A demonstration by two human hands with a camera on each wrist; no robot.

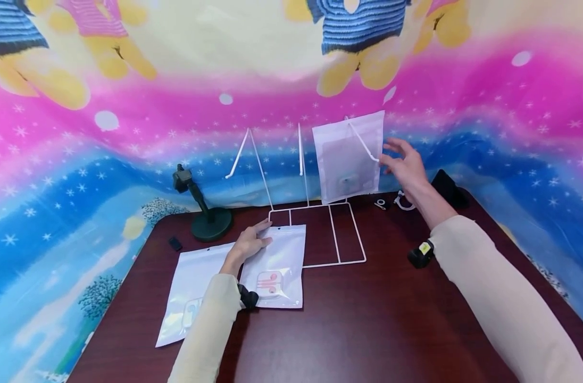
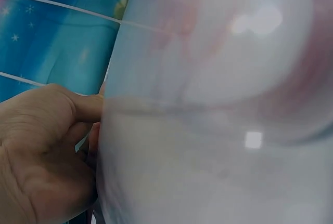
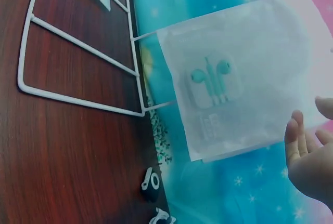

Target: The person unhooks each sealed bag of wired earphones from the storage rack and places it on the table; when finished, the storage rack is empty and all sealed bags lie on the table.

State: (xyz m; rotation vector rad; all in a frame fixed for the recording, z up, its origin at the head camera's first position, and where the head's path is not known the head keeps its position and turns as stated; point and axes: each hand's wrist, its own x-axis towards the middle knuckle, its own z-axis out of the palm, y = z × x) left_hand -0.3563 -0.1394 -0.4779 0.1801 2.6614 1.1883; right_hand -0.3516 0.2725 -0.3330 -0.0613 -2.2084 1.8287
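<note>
A white wire display rack (image 1: 339, 234) with hooks stands on the table. On its right hook hangs a zip-lock bag (image 1: 336, 154); the right wrist view shows green earphones (image 3: 212, 81) in it. Right at that bag's edge, near the hook tip, my right hand (image 1: 406, 165) has its fingers extended and loosely spread. My left hand (image 1: 248, 244) pinches the top left edge of another zip-lock bag (image 1: 286, 255), with pink earphones (image 1: 269, 284) inside. This bag fills much of the left wrist view. A third bag (image 1: 196, 271) lies under the left forearm, partly hidden.
A dark green stand (image 1: 211, 224) rises at the back left, beside a small black object (image 1: 175, 243). White cables (image 1: 404, 201) and a black object (image 1: 449, 189) lie at the back right. Behind the table hangs a printed cloth (image 1: 176, 106).
</note>
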